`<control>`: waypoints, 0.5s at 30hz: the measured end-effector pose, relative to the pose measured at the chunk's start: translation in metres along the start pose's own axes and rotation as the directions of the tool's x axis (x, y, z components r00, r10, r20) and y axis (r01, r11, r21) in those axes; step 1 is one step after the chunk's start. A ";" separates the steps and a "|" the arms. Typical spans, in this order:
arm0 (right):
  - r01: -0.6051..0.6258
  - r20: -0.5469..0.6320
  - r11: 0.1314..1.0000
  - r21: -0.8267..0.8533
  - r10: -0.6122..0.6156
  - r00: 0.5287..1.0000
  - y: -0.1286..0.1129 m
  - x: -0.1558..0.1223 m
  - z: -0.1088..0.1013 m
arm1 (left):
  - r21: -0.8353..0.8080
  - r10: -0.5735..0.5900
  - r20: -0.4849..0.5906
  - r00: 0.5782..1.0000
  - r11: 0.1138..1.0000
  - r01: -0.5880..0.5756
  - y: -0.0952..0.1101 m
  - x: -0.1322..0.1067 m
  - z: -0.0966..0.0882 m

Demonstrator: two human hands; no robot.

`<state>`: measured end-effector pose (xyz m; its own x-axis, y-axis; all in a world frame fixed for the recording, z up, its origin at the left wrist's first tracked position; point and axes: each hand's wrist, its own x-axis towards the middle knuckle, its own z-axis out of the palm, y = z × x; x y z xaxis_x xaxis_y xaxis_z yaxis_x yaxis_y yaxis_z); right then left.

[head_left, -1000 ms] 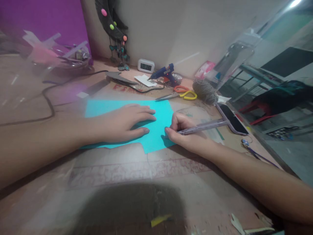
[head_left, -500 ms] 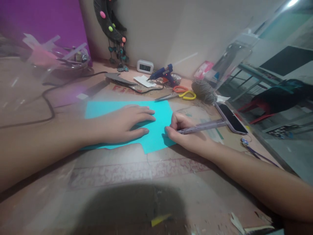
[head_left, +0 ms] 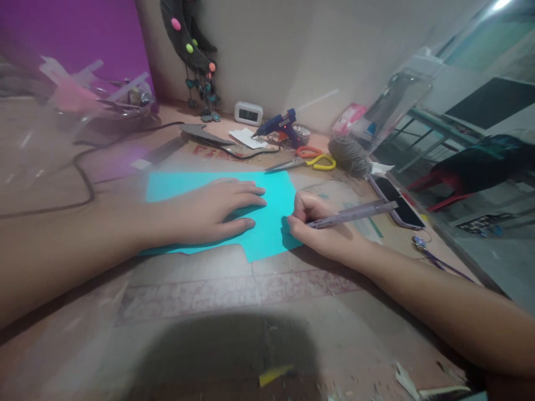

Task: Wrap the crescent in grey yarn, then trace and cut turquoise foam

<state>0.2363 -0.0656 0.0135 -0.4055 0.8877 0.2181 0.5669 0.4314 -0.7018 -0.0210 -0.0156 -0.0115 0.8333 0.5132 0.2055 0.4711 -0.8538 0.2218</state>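
Observation:
A turquoise sheet of paper (head_left: 273, 200) lies flat on the worn tabletop (head_left: 234, 289). My left hand (head_left: 209, 211) rests palm down on the sheet, fingers stretched out and pressing it flat. My right hand (head_left: 320, 228) is closed around a pale purple pen (head_left: 355, 213), its tip touching the sheet's right edge. The pen's shaft points away to the right.
Orange and yellow scissors (head_left: 307, 160), a blue glue gun (head_left: 280, 127), a ball of grey twine (head_left: 349, 155) and a small white clock (head_left: 248, 113) lie at the back. A phone (head_left: 397, 201) sits right of the pen. A black cable (head_left: 83, 172) runs on the left.
My right hand and the pen have shifted slightly to the right along the sheet's edge. The left hand has stayed put.

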 end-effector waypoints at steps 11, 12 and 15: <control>0.017 0.026 0.999 0.047 -0.018 1.000 0.001 -0.001 0.000 | 0.011 0.001 0.003 1.000 1.000 -0.001 0.000 -0.001 0.000; 0.019 0.031 0.998 0.051 -0.021 0.999 0.000 -0.001 0.000 | 0.011 0.003 0.003 1.000 1.000 -0.003 0.000 0.000 0.000; 0.025 0.043 0.999 0.048 -0.027 0.999 -0.001 -0.001 0.001 | 0.008 0.011 -0.005 1.000 1.000 -0.011 -0.001 0.000 0.001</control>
<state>0.2357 -0.0672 0.0133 -0.4513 0.8678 0.2080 0.5217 0.4457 -0.7275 -0.0211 -0.0154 -0.0129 0.8369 0.5043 0.2126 0.4645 -0.8600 0.2116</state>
